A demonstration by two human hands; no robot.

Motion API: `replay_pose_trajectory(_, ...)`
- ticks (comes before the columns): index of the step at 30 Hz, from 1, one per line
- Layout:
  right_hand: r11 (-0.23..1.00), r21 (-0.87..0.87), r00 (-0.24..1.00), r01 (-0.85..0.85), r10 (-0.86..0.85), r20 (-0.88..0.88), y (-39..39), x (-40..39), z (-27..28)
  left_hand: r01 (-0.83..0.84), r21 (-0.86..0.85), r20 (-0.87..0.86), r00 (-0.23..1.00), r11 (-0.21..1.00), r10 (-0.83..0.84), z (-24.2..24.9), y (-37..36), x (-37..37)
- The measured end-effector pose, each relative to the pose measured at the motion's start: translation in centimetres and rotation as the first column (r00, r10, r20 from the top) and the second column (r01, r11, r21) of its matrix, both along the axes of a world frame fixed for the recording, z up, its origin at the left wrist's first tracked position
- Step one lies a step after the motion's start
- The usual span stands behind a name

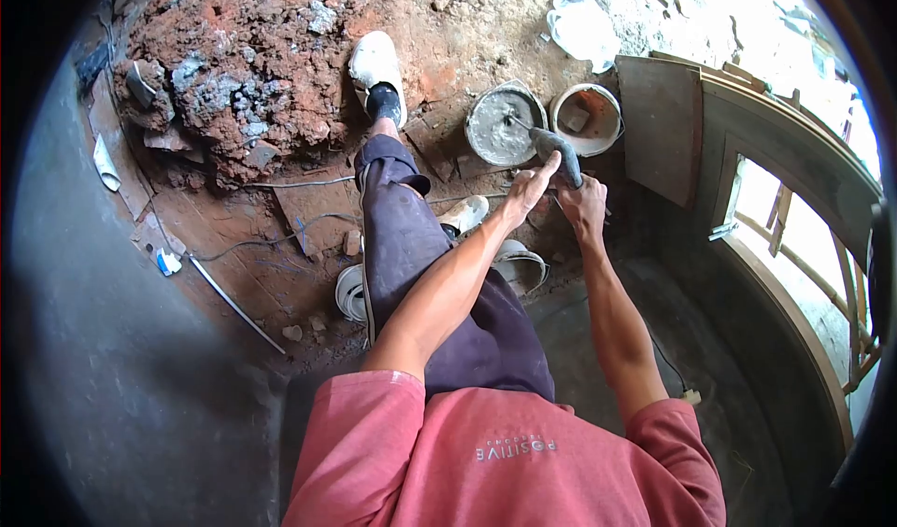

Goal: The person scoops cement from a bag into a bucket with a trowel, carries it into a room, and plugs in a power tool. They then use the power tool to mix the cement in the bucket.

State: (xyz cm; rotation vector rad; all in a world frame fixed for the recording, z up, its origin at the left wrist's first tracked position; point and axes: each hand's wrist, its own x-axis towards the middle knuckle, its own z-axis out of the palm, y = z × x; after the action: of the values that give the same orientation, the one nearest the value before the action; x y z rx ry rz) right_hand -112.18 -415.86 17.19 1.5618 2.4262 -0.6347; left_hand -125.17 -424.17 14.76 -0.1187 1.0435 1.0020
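Both of my hands are closed around a grey power drill point(558, 156), whose thin rod reaches into a bucket point(472, 135) of wet grey mix point(495, 133). My left hand point(531, 191) grips the drill's left side, the thumb lying up along its body. Around the rear handle is my right hand point(585, 205), with the fingers partly hidden. The rod's lower end is sunk in the mix and cannot be seen. Right beside it stands a second bucket point(612, 121), holding a chunk of something and a little residue.
A heap of reddish soil and rubble point(252, 69) rises at the upper left. White containers point(351, 293) stand by my legs. A cable point(271, 240) crosses the dirt floor. A clear plastic bag point(583, 30) lies beyond the buckets; a board point(659, 130) leans near the window frame point(733, 186).
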Motion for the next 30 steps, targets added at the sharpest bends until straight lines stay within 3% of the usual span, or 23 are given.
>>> replay_pose_trajectory(2,0.999,0.013,0.999,-0.045,0.045,-0.022,0.5,0.1,-0.2,0.045,0.002,0.009,0.999,0.999,-0.045,-0.9,0.2,0.2)
replay_pose_trajectory(4,0.996,-0.042,0.995,0.074,-0.077,-0.065,-0.2,0.0,0.4,0.093,-0.067,-0.028,0.995,0.993,-0.095,-0.8,0.1,0.4)
replay_pose_trajectory(8,1.0,-0.026,1.0,0.012,-0.013,-0.011,0.0,0.7,0.4,0.094,-0.053,-0.032,0.995,0.994,-0.096,-0.6,-0.1,0.4)
replay_pose_trajectory(18,0.996,-0.069,0.998,0.064,-0.063,0.019,0.6,1.3,1.8,0.062,-0.036,-0.053,0.997,0.997,-0.064,-0.5,-0.2,0.8)
replay_pose_trajectory(21,0.997,-0.066,0.994,0.049,-0.055,-0.089,0.4,0.8,2.0,0.105,-0.046,-0.039,0.994,0.993,-0.107,-0.6,-0.2,0.4)
replay_pose_trajectory(24,0.981,-0.099,0.985,0.169,-0.171,-0.009,-0.3,0.7,2.6,0.062,-0.02,-0.055,0.996,0.998,-0.063,-0.5,-0.3,0.6)
replay_pose_trajectory(30,0.996,-0.007,0.994,0.092,-0.093,-0.057,-1.0,1.8,0.4,0.083,-0.025,-0.087,0.993,0.996,-0.085,0.1,-0.5,0.5)
